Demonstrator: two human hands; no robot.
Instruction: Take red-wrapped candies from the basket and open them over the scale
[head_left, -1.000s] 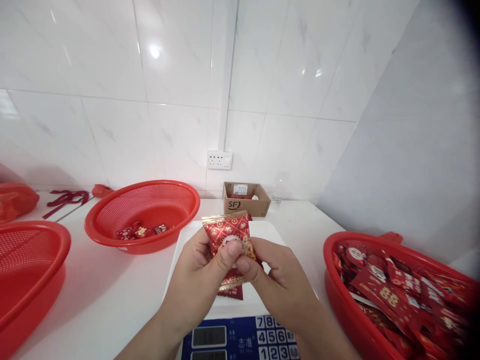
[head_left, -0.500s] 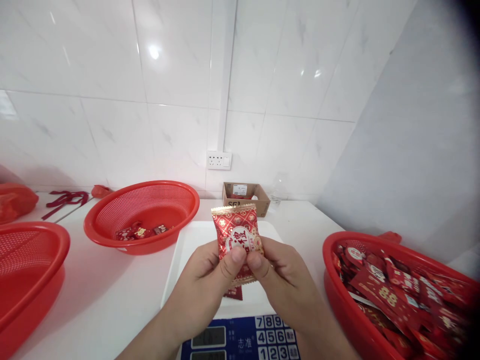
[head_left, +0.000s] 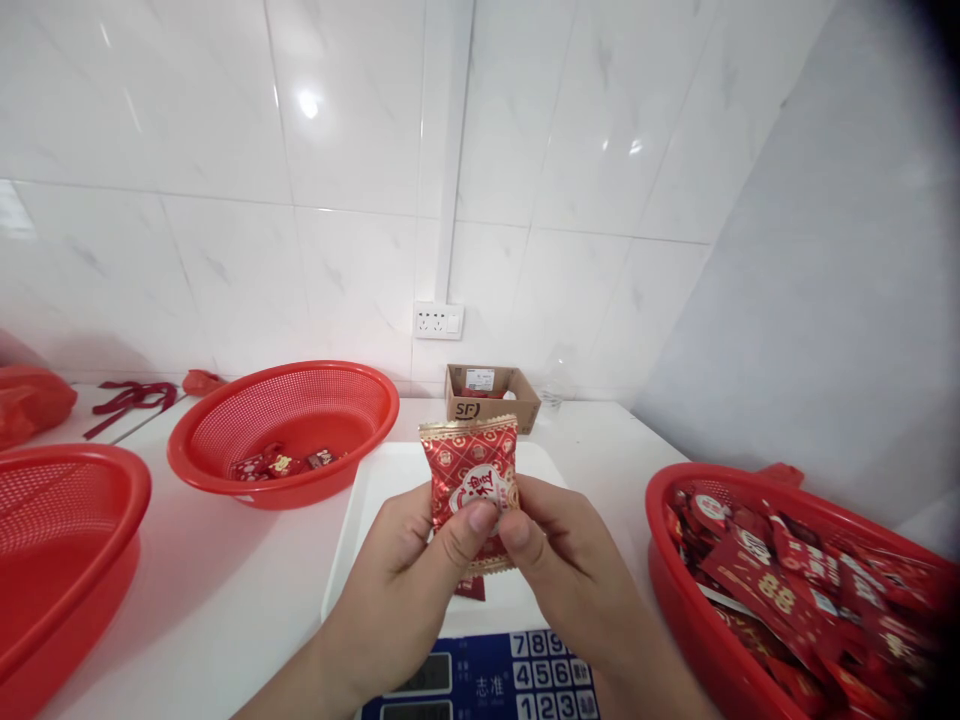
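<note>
Both hands pinch one red and gold snack packet [head_left: 471, 470] upright above the white pan of a scale [head_left: 379, 530]. My left hand [head_left: 409, 575] grips its lower left with thumb on the front. My right hand [head_left: 559, 570] grips its lower right the same way. Another small red packet [head_left: 469, 588] lies on the pan beneath the hands, mostly hidden. The scale's blue keypad and display [head_left: 480, 685] sit at the bottom edge.
A red basket [head_left: 757, 600] full of red packets stands at the right. A red mesh basket [head_left: 285, 425] with a few packets sits at the back left, another red basket [head_left: 60, 540] at the far left. A small cardboard box [head_left: 491, 397] stands by the tiled wall.
The packet has turned from tilted to upright and facing me, and both thumbs have closed together on its lower half. The hands stay over the scale pan.
</note>
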